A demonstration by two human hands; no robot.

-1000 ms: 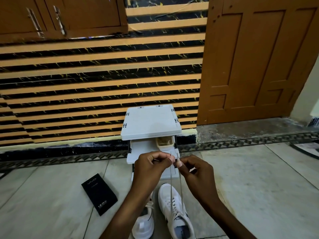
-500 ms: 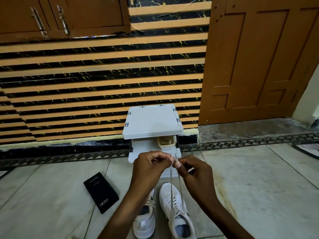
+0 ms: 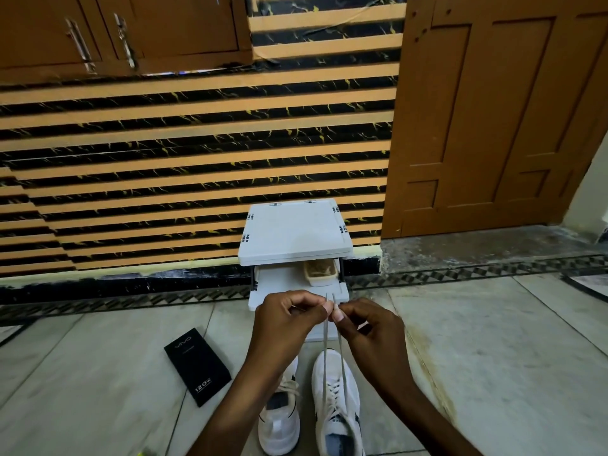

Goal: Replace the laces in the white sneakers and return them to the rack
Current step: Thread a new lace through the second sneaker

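Two white sneakers stand side by side on the tiled floor, toes pointing away from me. The right sneaker is laced, and both ends of its white lace run taut up to my hands. My left hand pinches one lace end and my right hand pinches the other, fingertips almost touching above the shoe. The left sneaker is partly hidden under my left forearm. A small white shoe rack stands against the wall just beyond my hands.
A black phone box lies on the floor to the left of the sneakers. A small beige tray sits on the rack's lower shelf. A brown wooden door is at the right, and brown cabinets hang at upper left.
Both hands keep pinching the lace ends in nearly the same spot above the right sneaker. Only the camera has shifted slightly.
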